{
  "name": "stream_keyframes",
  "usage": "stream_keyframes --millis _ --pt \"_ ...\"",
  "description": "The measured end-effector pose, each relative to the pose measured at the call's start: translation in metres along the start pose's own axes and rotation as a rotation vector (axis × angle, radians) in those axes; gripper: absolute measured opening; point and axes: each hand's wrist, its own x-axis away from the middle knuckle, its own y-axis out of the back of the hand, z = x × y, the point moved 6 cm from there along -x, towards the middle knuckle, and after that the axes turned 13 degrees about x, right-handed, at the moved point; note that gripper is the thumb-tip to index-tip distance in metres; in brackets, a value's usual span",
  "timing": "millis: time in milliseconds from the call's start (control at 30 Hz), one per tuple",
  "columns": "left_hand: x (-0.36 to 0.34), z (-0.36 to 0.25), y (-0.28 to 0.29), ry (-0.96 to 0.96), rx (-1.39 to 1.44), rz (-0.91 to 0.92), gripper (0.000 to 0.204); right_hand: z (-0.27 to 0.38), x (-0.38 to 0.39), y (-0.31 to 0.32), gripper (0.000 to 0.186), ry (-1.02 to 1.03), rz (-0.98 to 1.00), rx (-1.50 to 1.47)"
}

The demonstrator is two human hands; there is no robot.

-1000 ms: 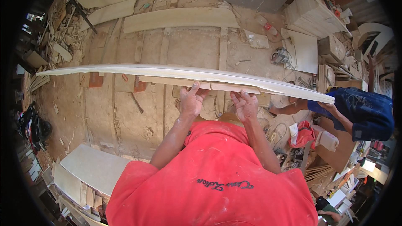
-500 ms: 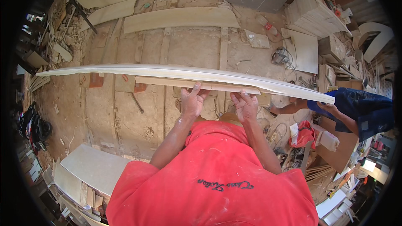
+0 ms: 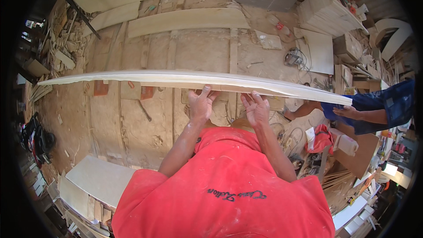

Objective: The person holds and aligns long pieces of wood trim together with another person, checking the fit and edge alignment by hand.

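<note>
A long white panel (image 3: 176, 75), seen nearly edge-on, stretches across the view in front of me. Against its near side lies a thin wooden strip (image 3: 227, 88), mostly covered by the panel's edge. My left hand (image 3: 200, 105) pinches the strip near the middle, thumb on top and fingers beneath. A little to the right, my right hand (image 3: 256, 110) grips it in the same way, fingertips close to the panel's edge. At the far right end, a co-worker's hand (image 3: 348, 112) is at the panel's tip.
The co-worker in dark blue clothes (image 3: 385, 105) stands at the right. Pale boards (image 3: 189, 20) lie on the dusty floor ahead. A stack of panels (image 3: 326, 11), a corded power tool (image 3: 294, 57) and a red bag (image 3: 320, 139) are on the right; wood scraps (image 3: 66, 57) pile up left.
The wooden strip has shifted up against the panel, so less of it shows below the edge. The co-worker's arm and body have shifted at the right end.
</note>
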Motion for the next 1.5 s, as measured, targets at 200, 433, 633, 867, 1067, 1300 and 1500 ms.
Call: stream_keyframes --millis 200,433,633,867,1067,1300,1500 --pt "-0.004 0.001 0.004 -0.017 -0.017 0.015 0.034 0.0 0.002 -0.001 0.033 0.028 -0.055 0.028" --pt "-0.004 0.001 0.007 -0.034 -0.037 0.031 0.034 -0.007 0.004 -0.004 0.03 0.02 -0.052 0.027" --pt "-0.01 0.004 0.016 -0.045 -0.051 0.057 0.031 -0.031 0.005 -0.023 0.03 -0.037 0.006 0.026" --pt "-0.008 0.0 0.012 -0.07 -0.079 0.018 0.027 0.012 0.005 0.01 0.026 0.153 -0.143 -0.12" --pt "-0.011 0.0 0.015 -0.102 -0.103 0.038 0.029 0.017 0.0 0.025 0.024 0.164 -0.09 -0.091" --pt "-0.01 -0.002 0.011 -0.097 -0.101 0.073 0.026 0.019 -0.003 0.028 0.026 0.132 -0.042 -0.044" --pt "-0.01 -0.002 0.013 -0.112 -0.114 0.087 0.026 0.026 0.0 0.032 0.027 0.073 -0.042 0.062"
